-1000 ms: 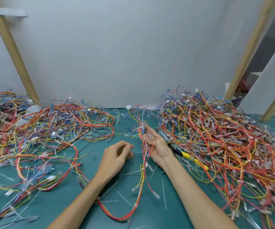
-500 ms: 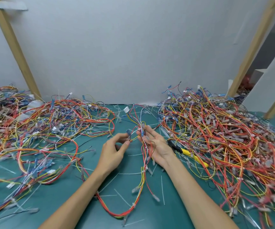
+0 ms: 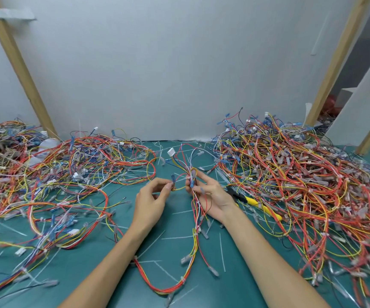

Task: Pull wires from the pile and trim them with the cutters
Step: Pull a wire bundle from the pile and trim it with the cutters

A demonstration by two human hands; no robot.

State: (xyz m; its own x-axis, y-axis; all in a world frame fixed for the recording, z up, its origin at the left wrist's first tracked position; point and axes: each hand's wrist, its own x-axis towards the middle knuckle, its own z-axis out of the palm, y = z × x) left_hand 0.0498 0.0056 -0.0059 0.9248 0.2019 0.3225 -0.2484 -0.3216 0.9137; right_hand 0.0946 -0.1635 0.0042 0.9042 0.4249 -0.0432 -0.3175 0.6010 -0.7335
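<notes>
Orange wires (image 3: 194,235), right hand (image 3: 210,196) gripping (left hand (image 3: 150,203) pinching)

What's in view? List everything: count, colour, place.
harness: one, red, yellow, white, blue; between both hands, tail looping on the mat
left pile: one, mixed wires, mostly red and yellow; mat's left
right pile: one, same colours; mat's right
cutters: one, yellow handle; beside the right hand, at the right pile's edge
ties: many, white; scattered on the mat
mat: one, green
wall: one, white; behind
posts: three, wooden; one left, two right
left hand: pinches a blue harness end
right hand: grips the harness
</notes>
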